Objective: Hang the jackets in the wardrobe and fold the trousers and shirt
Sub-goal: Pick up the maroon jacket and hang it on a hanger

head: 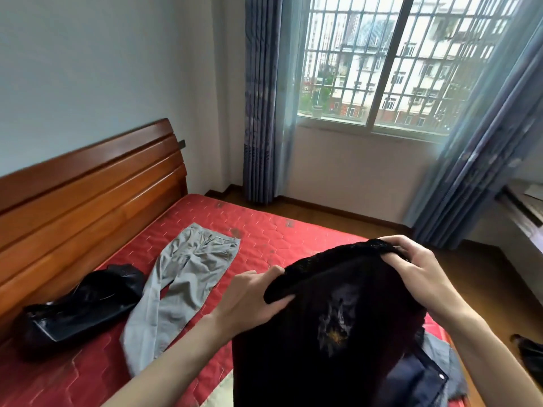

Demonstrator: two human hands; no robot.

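Above the bed's (pixel 264 230) near corner, left hand (pixel 249 298) and right hand (pixel 420 268) pinch the black shirt's (pixel 323 333) top edge; it looks soft, light and floppy, best held at both shoulders.

Beneath your hands spreads a red quilted mattress (pixel 264 227). Left of them rises a glossy brown slatted wooden headboard (pixel 88 195). Beyond them you face a barred sliding glass window (pixel 390 63), flanked by long blue-grey pleated curtains (pixel 260 98).
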